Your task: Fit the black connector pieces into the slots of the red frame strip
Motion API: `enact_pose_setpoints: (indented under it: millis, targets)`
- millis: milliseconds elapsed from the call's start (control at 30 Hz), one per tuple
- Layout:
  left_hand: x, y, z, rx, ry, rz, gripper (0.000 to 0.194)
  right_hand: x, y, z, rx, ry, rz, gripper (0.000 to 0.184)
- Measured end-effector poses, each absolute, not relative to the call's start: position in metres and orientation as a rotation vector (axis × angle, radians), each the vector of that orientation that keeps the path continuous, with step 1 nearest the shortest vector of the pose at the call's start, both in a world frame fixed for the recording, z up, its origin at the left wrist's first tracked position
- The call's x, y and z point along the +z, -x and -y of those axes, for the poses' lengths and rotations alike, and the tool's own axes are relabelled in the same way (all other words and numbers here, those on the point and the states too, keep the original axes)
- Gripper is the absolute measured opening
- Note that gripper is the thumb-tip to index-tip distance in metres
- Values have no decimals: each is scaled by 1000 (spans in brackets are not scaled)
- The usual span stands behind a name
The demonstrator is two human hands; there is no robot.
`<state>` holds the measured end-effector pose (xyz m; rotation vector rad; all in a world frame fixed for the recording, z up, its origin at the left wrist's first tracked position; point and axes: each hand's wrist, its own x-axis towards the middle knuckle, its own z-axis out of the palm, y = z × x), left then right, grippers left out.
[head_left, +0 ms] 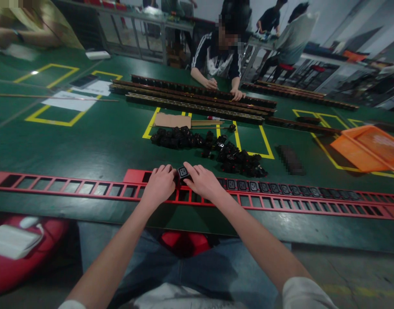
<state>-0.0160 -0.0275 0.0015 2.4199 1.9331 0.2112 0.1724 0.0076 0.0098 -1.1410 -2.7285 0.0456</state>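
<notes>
Between my hands is a black power socket [183,172] with a pale-edged face, tilted above the upper red slotted strip [135,175]. My right hand [201,180] pinches it between thumb and fingers. My left hand [160,183] is closed with its fingers curled over the red strip, close to the socket's left side; its fingertips are partly hidden. To the right of my hands, a row of black sockets [253,186] sits in the upper strip's openings. Closer to me lies a second red slotted strip [96,188], with open rectangular slots.
A pile of loose black sockets [175,138] lies beyond my hands, near cardboard [172,120]. Long dark strips [197,96] lie farther back, where a co-worker's hands [237,94] rest. An orange basket [371,148] stands at right; a white power bank-like box [14,241] is on a red stool.
</notes>
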Motion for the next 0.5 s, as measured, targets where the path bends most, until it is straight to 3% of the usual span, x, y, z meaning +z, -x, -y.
enact_pose_setpoints:
  millis: [200,500]
  targets:
    - [2,16,28,215,-2437,-1922,23,11,-172,-17,-94,996,2893,40]
    - [1,16,29,226,-2459,-1936,22,9,-175,-20,-218,820,2917,40]
